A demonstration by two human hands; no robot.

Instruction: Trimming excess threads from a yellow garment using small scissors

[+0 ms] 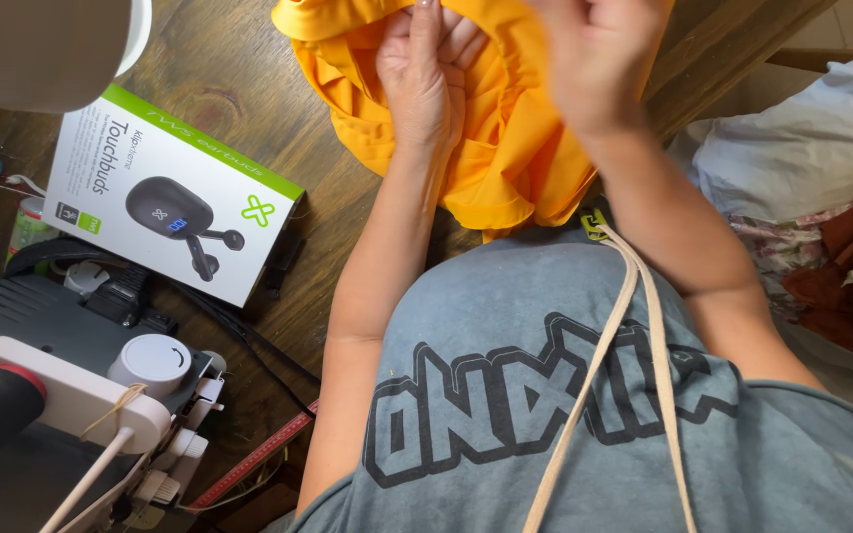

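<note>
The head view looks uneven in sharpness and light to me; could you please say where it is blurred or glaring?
In the head view, the right hand is smeared by motion blur, while the left hand on the orange cloth stays fairly sharp; the white rounded object at top left is near and soft; daylight is soft, with mild sheen on the wooden table and the earbuds box.

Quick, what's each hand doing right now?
Left hand: fingers pinched on the orange fabric, holding it.
Right hand: blurred, on the same fabric; grip cannot be told.
</note>
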